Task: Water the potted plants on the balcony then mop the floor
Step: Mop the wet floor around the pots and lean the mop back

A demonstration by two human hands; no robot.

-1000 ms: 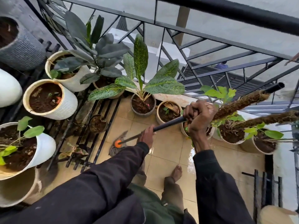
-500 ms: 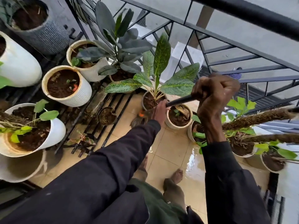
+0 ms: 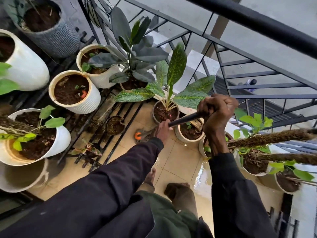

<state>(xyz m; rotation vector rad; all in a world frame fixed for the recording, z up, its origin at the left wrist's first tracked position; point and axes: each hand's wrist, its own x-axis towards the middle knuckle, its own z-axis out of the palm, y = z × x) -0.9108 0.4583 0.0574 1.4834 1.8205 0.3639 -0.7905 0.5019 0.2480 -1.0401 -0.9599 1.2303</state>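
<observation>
My right hand [image 3: 217,115] fists the mop handle [image 3: 185,120] right of centre; my left hand [image 3: 162,130] wraps it lower. The blurred mop head [image 3: 142,134] seems to rest on the floor [image 3: 176,160] mid-frame.

Balcony of an upper-storey home. A black metal railing [image 3: 257,19] with angled bars closes the far and right sides; through it, paved ground [image 3: 283,47] lies well below. Potted plants [image 3: 176,66], in white ribbed pots [image 3: 85,107] and a grey textured pot [image 3: 56,40], crowd the left and far edges of the beige floor tiles [image 3: 178,160], wet at near right.
</observation>
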